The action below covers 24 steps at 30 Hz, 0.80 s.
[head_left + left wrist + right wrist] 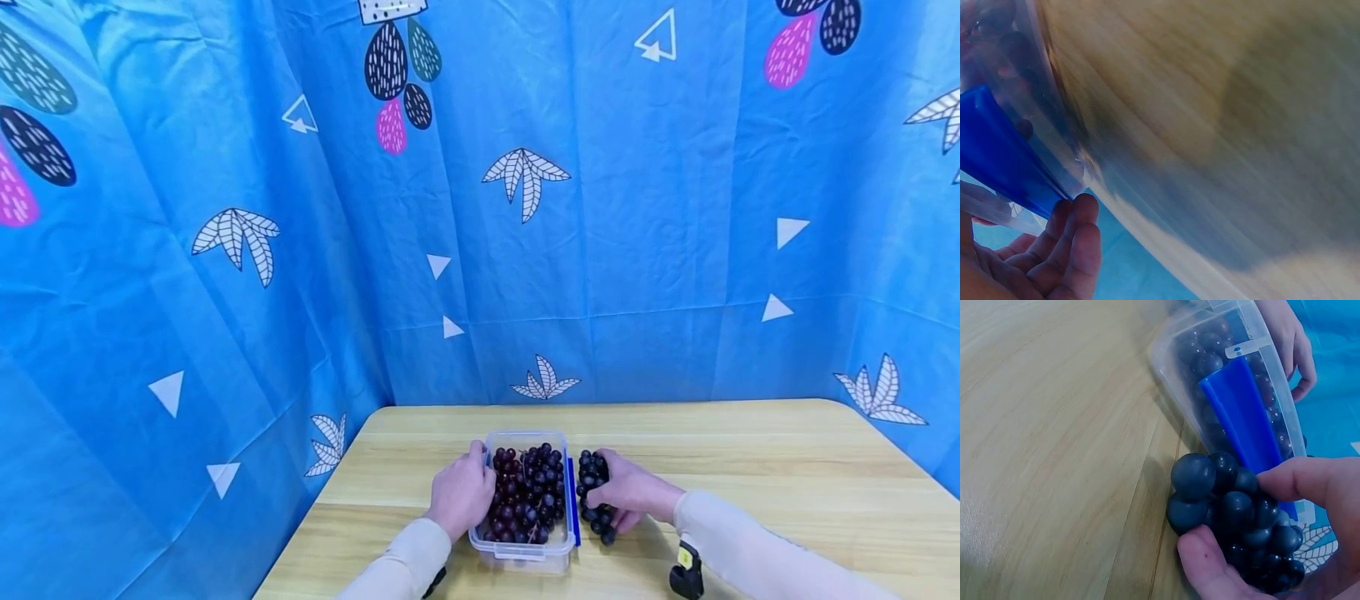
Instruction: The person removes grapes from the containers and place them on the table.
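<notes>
Left hand (pixel 461 493): fingers gripping the left rim of the container (pixel 527 551). Right hand (pixel 628 492): fingers pinching the grape bunch (pixel 1238 511) just right of the container; light, even pressure advisable.

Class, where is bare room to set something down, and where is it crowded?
Broadest: table right of the right hand, toward its right edge. Smaller: between the left hand and the left edge. Crowded: the gap between container, with its blue clip, and held grapes.
</notes>
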### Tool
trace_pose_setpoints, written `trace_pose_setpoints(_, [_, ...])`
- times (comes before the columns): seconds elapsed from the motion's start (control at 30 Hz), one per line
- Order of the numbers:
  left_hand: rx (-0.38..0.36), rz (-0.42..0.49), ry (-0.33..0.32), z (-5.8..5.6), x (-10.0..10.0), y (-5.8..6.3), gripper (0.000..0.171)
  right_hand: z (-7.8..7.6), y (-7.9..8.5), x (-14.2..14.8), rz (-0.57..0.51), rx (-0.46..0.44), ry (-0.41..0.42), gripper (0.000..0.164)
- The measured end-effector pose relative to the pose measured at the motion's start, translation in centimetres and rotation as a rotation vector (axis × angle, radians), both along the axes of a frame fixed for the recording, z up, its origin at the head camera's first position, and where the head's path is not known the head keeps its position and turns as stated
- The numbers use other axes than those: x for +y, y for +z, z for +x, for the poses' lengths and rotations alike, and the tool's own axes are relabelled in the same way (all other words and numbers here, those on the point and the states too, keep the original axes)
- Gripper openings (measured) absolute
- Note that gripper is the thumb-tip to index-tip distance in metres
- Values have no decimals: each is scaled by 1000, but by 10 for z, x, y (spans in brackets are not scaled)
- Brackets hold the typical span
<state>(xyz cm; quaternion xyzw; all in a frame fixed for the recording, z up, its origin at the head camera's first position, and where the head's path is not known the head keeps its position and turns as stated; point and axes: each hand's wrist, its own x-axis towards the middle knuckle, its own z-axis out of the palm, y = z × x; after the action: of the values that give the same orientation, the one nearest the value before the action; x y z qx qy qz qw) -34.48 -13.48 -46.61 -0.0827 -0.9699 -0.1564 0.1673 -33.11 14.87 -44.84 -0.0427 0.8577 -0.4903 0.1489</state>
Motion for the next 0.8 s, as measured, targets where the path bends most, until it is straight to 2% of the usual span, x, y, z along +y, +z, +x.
trace_pose_setpoints(0.47, [-16,-7,5,0,0,1,32,-2,-2,1,-6,-12,5,103])
trace_pose_setpoints(0.7, [-22,-12,4,0,-1,0,33,2,0,2,55,19,15,101])
trace_pose_setpoints(0.8, [-19,-13,2,1,-1,0,33,6,4,3,114,35,19,100])
